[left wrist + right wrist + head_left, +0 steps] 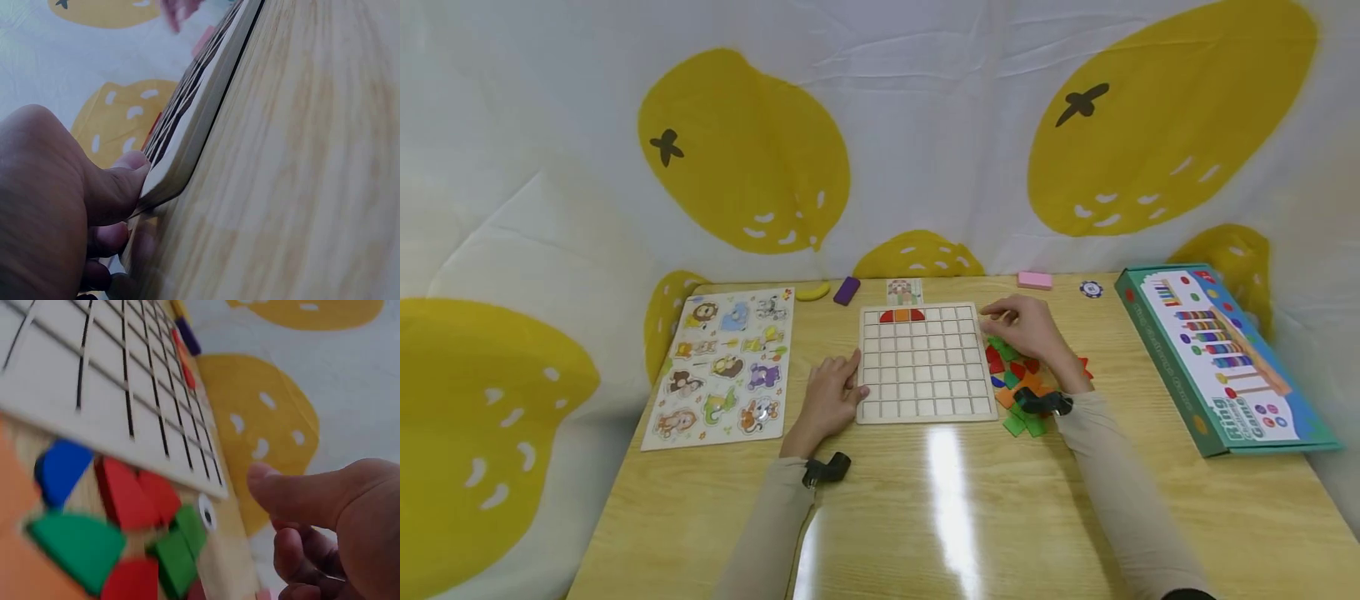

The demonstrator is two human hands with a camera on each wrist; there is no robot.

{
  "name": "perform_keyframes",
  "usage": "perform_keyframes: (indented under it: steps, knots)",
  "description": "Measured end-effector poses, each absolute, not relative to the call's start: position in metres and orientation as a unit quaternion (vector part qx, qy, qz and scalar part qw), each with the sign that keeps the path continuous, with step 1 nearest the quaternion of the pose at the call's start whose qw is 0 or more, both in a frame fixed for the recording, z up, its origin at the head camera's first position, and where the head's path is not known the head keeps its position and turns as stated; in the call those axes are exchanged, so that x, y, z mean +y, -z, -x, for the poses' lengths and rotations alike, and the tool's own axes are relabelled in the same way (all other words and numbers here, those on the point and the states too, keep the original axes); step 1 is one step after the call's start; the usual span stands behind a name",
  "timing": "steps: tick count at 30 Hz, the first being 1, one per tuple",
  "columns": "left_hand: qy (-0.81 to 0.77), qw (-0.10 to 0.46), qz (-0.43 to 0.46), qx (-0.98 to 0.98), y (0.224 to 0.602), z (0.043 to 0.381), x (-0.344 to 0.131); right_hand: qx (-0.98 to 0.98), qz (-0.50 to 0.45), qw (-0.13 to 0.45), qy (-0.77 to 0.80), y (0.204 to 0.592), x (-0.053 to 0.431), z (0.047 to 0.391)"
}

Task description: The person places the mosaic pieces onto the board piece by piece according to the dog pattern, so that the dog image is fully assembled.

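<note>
A wooden grid board (925, 362) lies mid-table. In its top row sit an orange square (901, 316) between two red curved pieces (917, 315). My left hand (830, 396) rests at the board's left edge, its thumb touching the rim in the left wrist view. Over the board's upper right corner hovers my right hand (1024, 325), thumb and fingers apart with nothing visible between them. Below it lies a pile of coloured pieces (1028, 383); the right wrist view shows a green rounded piece (78, 547), a blue one (65, 469) and a white piece with a black dot (206, 512).
A small picture card (904, 292) lies behind the board. To the left is an animal puzzle board (700, 367), with a yellow banana piece (812, 292) and a purple block (847, 291) nearby. A pink block (1034, 280), a poker chip (1091, 289) and a game box (1225, 358) stand right.
</note>
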State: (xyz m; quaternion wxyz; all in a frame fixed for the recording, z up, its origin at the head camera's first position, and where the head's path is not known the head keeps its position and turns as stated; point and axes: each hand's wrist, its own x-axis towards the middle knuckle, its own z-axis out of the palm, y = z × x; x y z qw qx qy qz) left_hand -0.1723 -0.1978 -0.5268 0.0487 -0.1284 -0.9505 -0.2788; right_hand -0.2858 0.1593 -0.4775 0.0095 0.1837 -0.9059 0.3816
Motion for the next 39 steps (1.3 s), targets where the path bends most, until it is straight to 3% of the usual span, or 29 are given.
perform_keyframes:
  steps: [6, 13, 21, 31, 39]
  knots:
    - [0.286, 0.048, 0.112, -0.95, 0.528, 0.174, -0.21, -0.939, -0.161, -0.031, -0.302, 0.483, 0.2, 0.272]
    - [0.288, 0.039, 0.106, -0.951, 0.532, 0.173, -0.215, -0.945, -0.163, -0.063, -0.276, 0.492, 0.198, 0.273]
    - [0.285, 0.037, 0.109, -0.952, 0.532, 0.173, -0.214, -0.93, -0.156, -0.07, -0.325, 0.477, 0.194, 0.277]
    - [0.284, 0.049, 0.124, -0.949, 0.531, 0.175, -0.21, -0.833, -0.155, -0.042, -0.53, 0.471, 0.116, 0.294]
    - [0.273, 0.032, 0.121, -0.954, 0.529, 0.176, -0.202, -0.831, -0.183, -0.036, -0.524, 0.493, 0.045, 0.301]
